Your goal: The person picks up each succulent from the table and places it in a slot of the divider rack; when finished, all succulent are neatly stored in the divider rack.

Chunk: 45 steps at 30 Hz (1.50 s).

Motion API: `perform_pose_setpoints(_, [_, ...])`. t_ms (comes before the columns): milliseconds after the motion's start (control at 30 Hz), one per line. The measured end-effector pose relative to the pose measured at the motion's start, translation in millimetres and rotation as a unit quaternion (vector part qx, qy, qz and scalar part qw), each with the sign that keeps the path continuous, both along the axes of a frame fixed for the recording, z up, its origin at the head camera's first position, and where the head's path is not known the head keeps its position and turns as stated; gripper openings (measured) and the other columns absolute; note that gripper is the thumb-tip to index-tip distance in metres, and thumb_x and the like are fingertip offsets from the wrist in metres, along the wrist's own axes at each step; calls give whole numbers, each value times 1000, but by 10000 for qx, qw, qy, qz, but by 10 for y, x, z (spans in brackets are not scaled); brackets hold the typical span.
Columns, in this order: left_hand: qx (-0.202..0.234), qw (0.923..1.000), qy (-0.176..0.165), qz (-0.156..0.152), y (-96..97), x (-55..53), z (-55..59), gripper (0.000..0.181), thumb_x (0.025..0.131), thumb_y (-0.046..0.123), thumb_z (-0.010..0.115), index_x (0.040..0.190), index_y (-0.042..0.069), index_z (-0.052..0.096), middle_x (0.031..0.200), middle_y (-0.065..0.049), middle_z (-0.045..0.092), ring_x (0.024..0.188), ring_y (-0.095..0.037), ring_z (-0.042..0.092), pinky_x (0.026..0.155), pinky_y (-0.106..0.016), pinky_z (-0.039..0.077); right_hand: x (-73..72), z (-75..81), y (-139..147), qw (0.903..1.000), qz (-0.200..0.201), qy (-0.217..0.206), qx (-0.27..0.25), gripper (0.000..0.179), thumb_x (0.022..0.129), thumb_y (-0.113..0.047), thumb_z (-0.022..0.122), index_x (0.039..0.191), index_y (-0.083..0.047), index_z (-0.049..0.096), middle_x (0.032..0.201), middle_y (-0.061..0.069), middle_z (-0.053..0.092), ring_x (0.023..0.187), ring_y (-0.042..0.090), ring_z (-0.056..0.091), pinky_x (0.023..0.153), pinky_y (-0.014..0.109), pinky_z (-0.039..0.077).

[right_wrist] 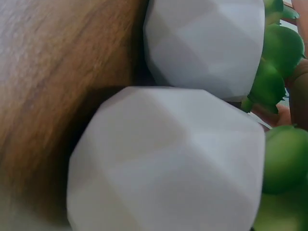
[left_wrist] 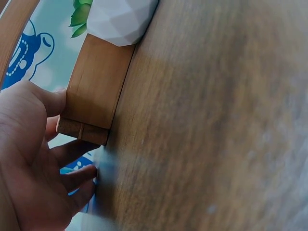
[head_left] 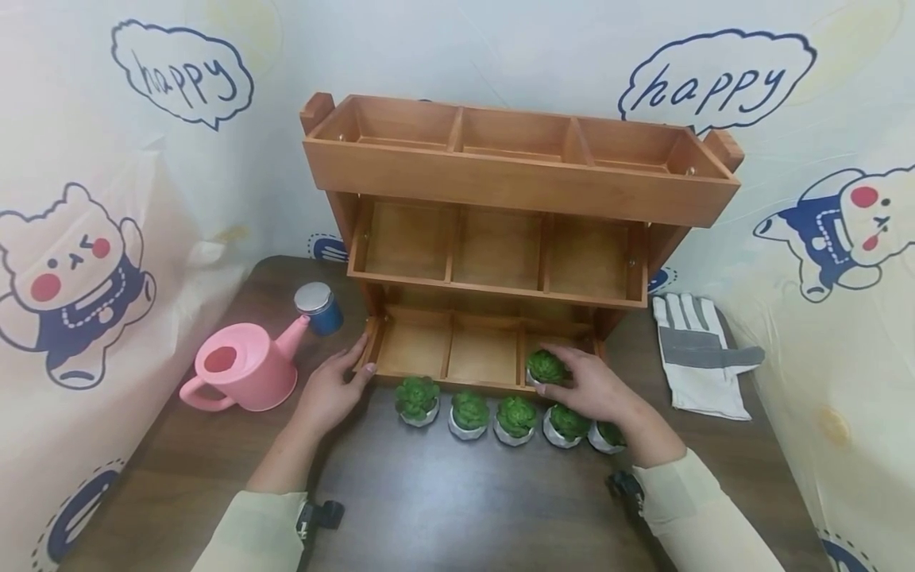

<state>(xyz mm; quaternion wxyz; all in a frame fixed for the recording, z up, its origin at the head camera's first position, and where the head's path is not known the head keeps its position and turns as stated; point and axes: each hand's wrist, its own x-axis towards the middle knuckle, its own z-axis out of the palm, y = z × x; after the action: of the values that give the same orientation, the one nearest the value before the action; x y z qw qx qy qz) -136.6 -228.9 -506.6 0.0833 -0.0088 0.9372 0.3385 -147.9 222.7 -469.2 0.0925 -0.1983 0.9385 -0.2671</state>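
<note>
We see the right hand [head_left: 593, 387] pinching a potted succulent [head_left: 546, 367] at the lowest tray's [head_left: 482, 351] right compartment, its base hidden from us; the left hand [head_left: 334, 389] grips the wooden shelf [head_left: 522, 179] by its left end; the right one partly covers the last of five other plants [head_left: 516, 419]; printed cloth [head_left: 443, 48] backs the brown tabletop [head_left: 457, 500], open before that row; a glove [head_left: 704, 361] lies near the right edge.

Smooth wood is seen in the shelf [head_left: 520, 176] gripped by the left hand [head_left: 334, 391], plastic in the watering can [head_left: 246, 372] beside it, matt facets on pots [right_wrist: 166, 161] near the right hand [head_left: 595, 386].
</note>
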Motion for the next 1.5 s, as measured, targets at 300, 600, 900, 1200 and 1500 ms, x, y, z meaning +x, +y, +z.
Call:
perform_pose_setpoints(300, [26,10000,51,-13,1,-3,-4,69,103,62,49,164,37,27,161,-23,40,149,-50,32,113,-75,27,54,39,74,9996,18,197,-220,75,93,-37,79,155,-10,48,150,15,56,130,36,59,105,56,50])
perform_pose_setpoints(600, [45,10000,30,1,-1,3,-10,69,103,63,49,164,37,27,161,-23,39,149,-50,32,113,-75,27,168,57,159,9975,37,388,-588,72,93,-32,80,154,-10,49,148,13,58,122,35,66,100,55,54])
perform_pose_setpoints(900, [48,10000,59,-3,-9,13,-8,69,103,61,51,164,36,29,161,-23,40,149,-49,33,114,-74,28,304,98,238,9953,-169,448,-845,69,93,-28,81,152,-10,51,145,13,61,122,35,66,98,54,56])
perform_pose_setpoints(1200, [37,10000,31,16,0,-4,-19,69,103,62,50,164,38,28,162,-23,39,149,-49,33,113,-74,28,445,73,335,9920,-350,911,-806,66,91,-21,82,149,-9,54,141,14,64,116,36,69,93,54,58])
perform_pose_setpoints(1500, [49,10000,45,52,5,2,-25,69,103,61,51,163,38,29,162,-22,39,149,-48,33,114,-73,28,635,75,423,9915,-632,970,-593,70,89,-26,84,149,-10,54,142,16,62,123,37,63,96,57,55])
